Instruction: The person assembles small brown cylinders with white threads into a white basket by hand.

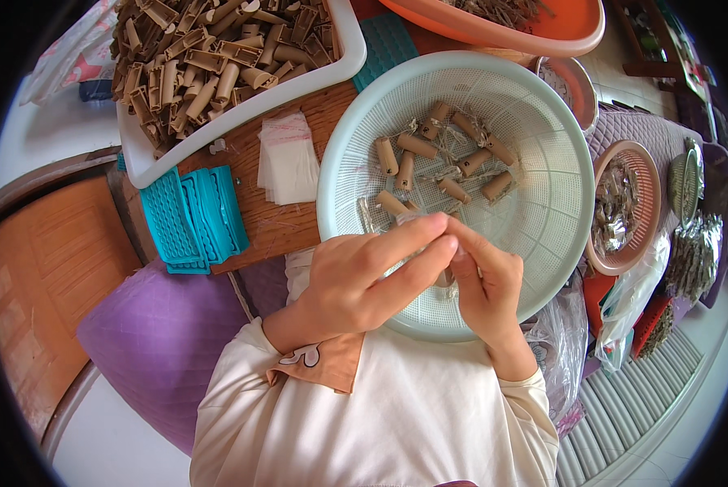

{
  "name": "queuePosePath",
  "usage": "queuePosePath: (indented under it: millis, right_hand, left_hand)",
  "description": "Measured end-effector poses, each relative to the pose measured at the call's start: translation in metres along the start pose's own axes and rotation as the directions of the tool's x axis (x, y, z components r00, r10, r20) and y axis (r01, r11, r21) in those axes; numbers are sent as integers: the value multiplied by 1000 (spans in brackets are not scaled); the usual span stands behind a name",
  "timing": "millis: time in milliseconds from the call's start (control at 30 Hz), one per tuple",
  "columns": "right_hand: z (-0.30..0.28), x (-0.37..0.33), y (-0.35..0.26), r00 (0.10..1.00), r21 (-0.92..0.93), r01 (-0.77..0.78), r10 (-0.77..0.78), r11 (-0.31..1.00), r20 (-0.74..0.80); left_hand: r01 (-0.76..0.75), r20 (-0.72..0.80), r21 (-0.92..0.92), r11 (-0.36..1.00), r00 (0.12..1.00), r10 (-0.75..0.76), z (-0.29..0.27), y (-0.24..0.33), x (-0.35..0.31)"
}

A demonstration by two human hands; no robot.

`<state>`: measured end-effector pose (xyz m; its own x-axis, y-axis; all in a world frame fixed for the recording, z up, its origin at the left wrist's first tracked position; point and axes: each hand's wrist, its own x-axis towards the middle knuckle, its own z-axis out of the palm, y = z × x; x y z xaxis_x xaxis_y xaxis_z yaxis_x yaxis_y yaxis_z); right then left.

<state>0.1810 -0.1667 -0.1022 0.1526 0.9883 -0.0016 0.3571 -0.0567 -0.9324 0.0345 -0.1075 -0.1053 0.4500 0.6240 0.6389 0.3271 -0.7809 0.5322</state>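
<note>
My left hand (372,272) and my right hand (486,284) meet fingertip to fingertip over the near rim of a pale green perforated basket (542,122). Between the fingers is a small clear plastic bag (429,252), mostly hidden, with a tan piece inside that I can barely see. Several tan tube-shaped plastic pieces in little clear bags (441,158) lie on the basket's bottom. A short stack of empty clear bags (287,158) rests on the wooden board (291,227) to the left of the basket.
A white bin (149,158) heaped with loose tan pieces (210,57) stands at the back left. Teal plastic trays (193,215) lie beside it. An orange tub (575,28) is at the back, a brown basket (636,162) at right, a purple cushion (157,341) at left.
</note>
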Motion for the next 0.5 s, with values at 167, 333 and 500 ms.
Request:
queuePosePath:
  millis: [167, 333, 500]
  right_hand:
    - [-5, 2, -3, 986, -220, 129, -102, 967, 131]
    - [-5, 7, -5, 941, -451, 327, -244, 830, 234]
    - [-14, 2, -8, 959, -270, 281, -255, 921, 128]
  left_hand:
    - [113, 233, -5, 994, 966, -109, 6, 0, 4]
    - [186, 228, -114, 976, 961, -157, 10, -12, 3]
    - [543, -149, -203, 815, 805, -574, 2, -51, 6]
